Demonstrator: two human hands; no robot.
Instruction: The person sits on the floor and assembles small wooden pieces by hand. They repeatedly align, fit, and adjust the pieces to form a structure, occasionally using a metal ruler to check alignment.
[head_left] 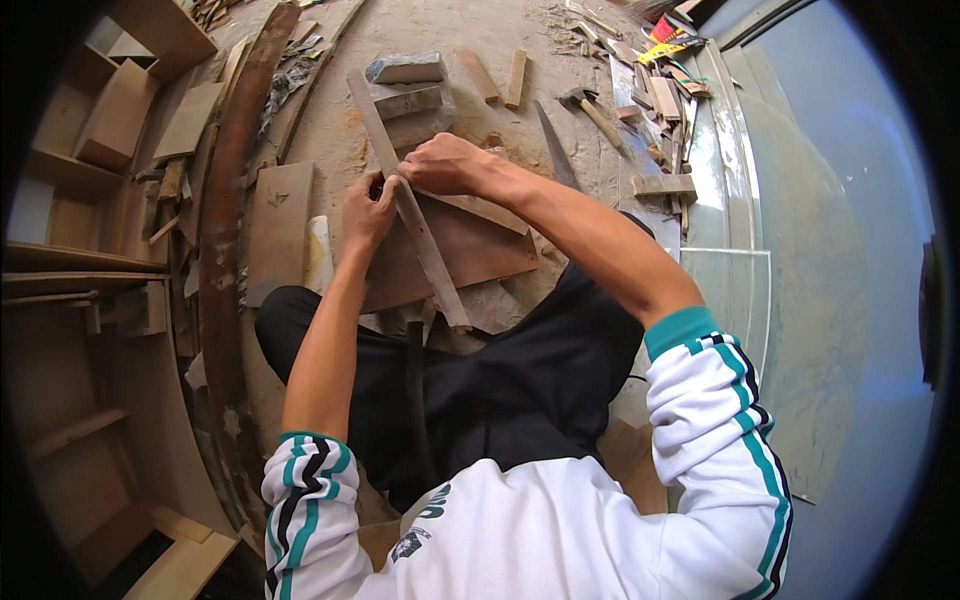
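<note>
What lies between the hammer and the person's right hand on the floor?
In the head view, a handsaw blade lies on the dusty floor between the wooden-handled hammer and the right hand, which rests on the long wooden slat.

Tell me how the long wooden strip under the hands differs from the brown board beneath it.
The long wooden strip is narrow and pale grey-brown; the brown board is wide and a darker reddish brown. The strip runs on a slant away from the person and lies on top; the board lies flat under it. The left hand and right hand rest on the strip, not plainly on the board. Both are flat wood.
</note>
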